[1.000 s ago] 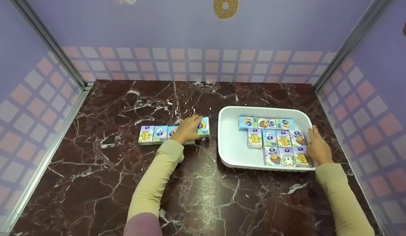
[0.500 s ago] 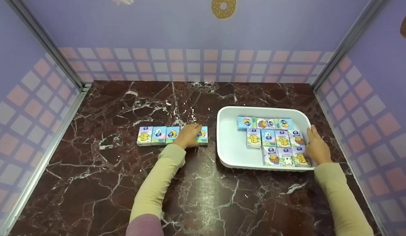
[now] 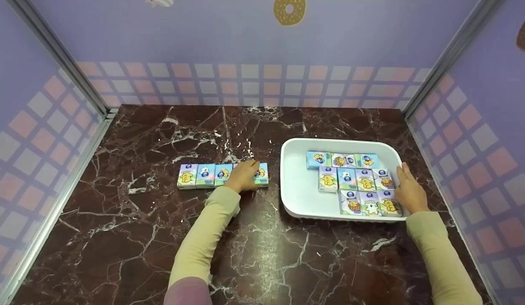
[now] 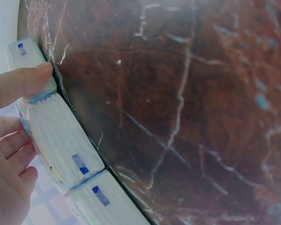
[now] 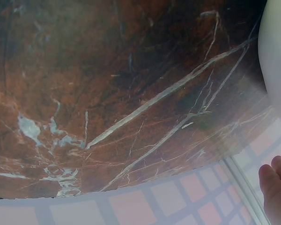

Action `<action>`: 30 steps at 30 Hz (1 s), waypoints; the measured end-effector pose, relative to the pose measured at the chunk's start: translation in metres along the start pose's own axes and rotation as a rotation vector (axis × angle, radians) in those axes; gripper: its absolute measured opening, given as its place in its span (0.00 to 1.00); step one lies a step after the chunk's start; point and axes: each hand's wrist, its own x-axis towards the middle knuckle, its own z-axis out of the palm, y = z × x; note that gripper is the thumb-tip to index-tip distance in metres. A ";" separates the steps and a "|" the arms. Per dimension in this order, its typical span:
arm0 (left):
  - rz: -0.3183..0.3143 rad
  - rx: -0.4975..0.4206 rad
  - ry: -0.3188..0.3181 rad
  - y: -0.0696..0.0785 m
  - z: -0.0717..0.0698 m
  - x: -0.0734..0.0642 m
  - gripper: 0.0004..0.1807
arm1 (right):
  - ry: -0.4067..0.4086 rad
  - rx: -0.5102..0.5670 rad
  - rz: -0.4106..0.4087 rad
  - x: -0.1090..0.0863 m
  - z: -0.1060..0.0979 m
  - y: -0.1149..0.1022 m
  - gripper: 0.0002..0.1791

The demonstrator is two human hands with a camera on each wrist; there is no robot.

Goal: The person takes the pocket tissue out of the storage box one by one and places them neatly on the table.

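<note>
A row of small tissue packs with cartoon animals point(image 3: 187, 176) lies left of the white plastic basin point(image 3: 302, 190). My left hand point(image 3: 244, 176) covers part of the row and pinches the blue pack point(image 3: 262, 174) at its right end. The left wrist view shows the thumb point(image 4: 35, 78) on that pack's near side, with the fingers behind the row. My right hand point(image 3: 410, 191) rests at the basin's right rim, its fingers fairly straight along the wall. Two of its fingertips point(image 5: 270, 173) appear in the right wrist view; the thumb is hidden.
Inside the basin, more tissue packs point(image 3: 347, 178) lie in three rows toward the right; bare basin floor shows at its left. Purple walls with checkered bands point(image 3: 262, 84) enclose the dark red marble tabletop point(image 3: 118, 237) at the back and sides.
My left hand has brought the blue pack down and slightly nearer, level with the row's right end. Over the last half second both hands have stayed nearly still.
</note>
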 end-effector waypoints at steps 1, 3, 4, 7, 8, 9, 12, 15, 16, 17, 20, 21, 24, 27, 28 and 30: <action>-0.005 -0.003 -0.003 0.000 0.000 0.000 0.43 | 0.001 0.001 0.000 0.000 0.000 0.000 0.35; -0.013 -0.006 -0.010 0.001 0.000 0.000 0.43 | 0.000 0.001 -0.001 0.000 0.000 -0.001 0.34; -0.016 -0.008 -0.012 0.001 0.000 -0.001 0.43 | -0.001 0.003 -0.001 0.000 -0.001 -0.001 0.34; -0.010 -0.004 -0.012 0.001 -0.001 -0.001 0.44 | 0.000 0.004 0.002 0.000 -0.001 -0.001 0.34; -0.005 0.000 -0.013 0.001 -0.001 -0.001 0.44 | 0.001 0.004 0.003 0.000 -0.002 -0.001 0.34; 0.001 0.002 -0.012 0.001 -0.001 -0.001 0.45 | 0.002 0.004 0.003 0.000 -0.002 -0.002 0.34; 0.018 -0.012 -0.014 0.002 -0.003 -0.001 0.47 | 0.010 0.002 0.003 -0.001 -0.002 -0.002 0.34; 0.033 -0.048 -0.018 0.005 -0.006 -0.002 0.49 | 0.010 0.004 0.003 -0.001 -0.001 -0.002 0.34; 0.037 -0.065 -0.023 0.006 -0.007 -0.002 0.49 | 0.008 0.006 0.004 -0.001 -0.001 -0.002 0.34; 0.040 -0.082 -0.025 0.007 -0.008 -0.002 0.49 | 0.005 0.008 0.006 -0.001 -0.001 -0.002 0.34; 0.048 -0.111 -0.028 0.011 -0.012 -0.001 0.47 | -0.005 0.012 0.009 -0.001 0.000 -0.001 0.34; 0.049 -0.121 -0.024 0.012 -0.014 -0.001 0.46 | -0.006 0.012 0.009 -0.001 0.001 -0.001 0.34; 0.046 -0.152 -0.001 0.017 -0.020 0.000 0.43 | -0.001 0.005 -0.001 -0.001 0.001 0.000 0.33; 0.047 -0.183 0.029 0.023 -0.026 0.001 0.40 | 0.009 0.000 -0.014 -0.001 0.001 0.001 0.33; 0.049 -0.190 0.041 0.025 -0.028 0.001 0.39 | 0.010 -0.001 -0.018 0.000 0.000 0.001 0.33; 0.055 -0.200 0.067 0.031 -0.031 0.003 0.38 | 0.011 -0.001 -0.020 0.000 0.000 0.000 0.33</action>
